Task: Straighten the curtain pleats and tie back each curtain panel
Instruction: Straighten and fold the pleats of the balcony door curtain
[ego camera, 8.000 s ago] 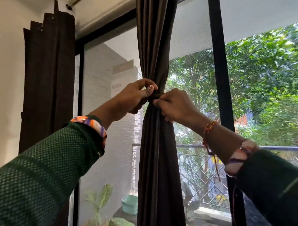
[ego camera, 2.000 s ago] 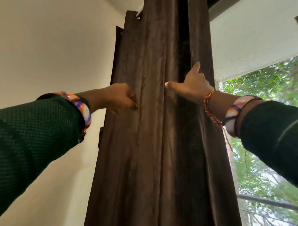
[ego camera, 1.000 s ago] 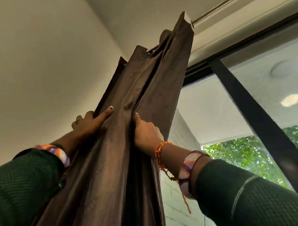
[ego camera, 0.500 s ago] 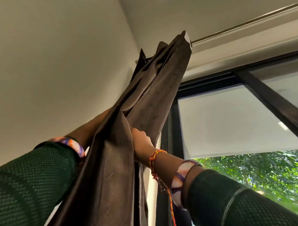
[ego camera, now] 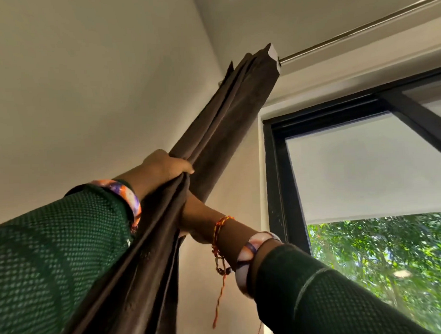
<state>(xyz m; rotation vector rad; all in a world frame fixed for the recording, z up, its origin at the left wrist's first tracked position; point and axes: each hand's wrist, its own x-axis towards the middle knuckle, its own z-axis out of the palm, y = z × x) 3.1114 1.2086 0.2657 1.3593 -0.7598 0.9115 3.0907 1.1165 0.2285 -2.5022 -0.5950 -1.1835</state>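
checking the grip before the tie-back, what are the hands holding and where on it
The left hand grips the brown curtain panel round its gathered pleats, well below the rod. The right hand is hidden behind the folds, so its hold cannot be told.

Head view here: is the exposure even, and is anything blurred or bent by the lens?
Head view: bright window backlights the scene, so the brown curtain and sleeves read dark; foliage is smeared by blur; the curtain rod and window frame lean with wide-angle tilt.
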